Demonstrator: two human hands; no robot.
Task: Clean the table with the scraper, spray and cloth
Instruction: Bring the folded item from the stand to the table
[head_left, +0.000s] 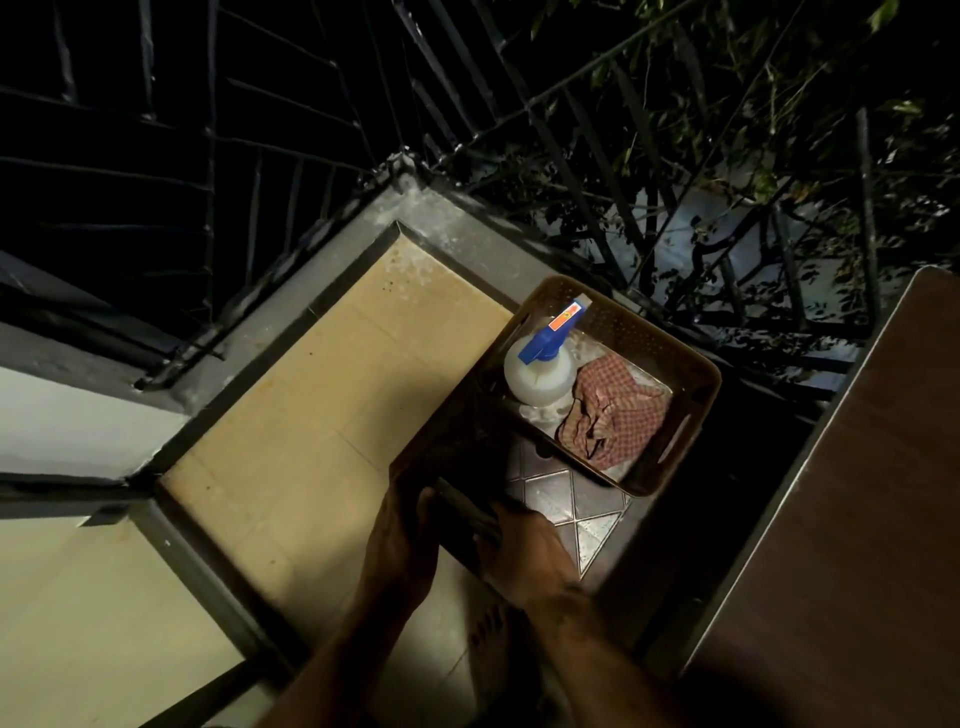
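Observation:
A brown plastic basket (696, 384) stands on a small dark table with a diamond-patterned top (550, 493). Inside the basket stands a white spray bottle with a blue trigger head (540, 374), and beside it lies a crumpled red checked cloth (613, 415). At the table's near edge, a dark flat tool that looks like the scraper (467, 512) is held at both ends. My left hand (410, 530) grips its left end and my right hand (524, 551) grips its right end. Deep shadow hides the tool's shape.
A large brown tabletop (857, 493) fills the right side. A black metal railing (291, 156) with foliage behind it closes off the balcony. Beige floor tiles (322, 415) lie to the left, and a bare foot (493, 654) stands below the small table.

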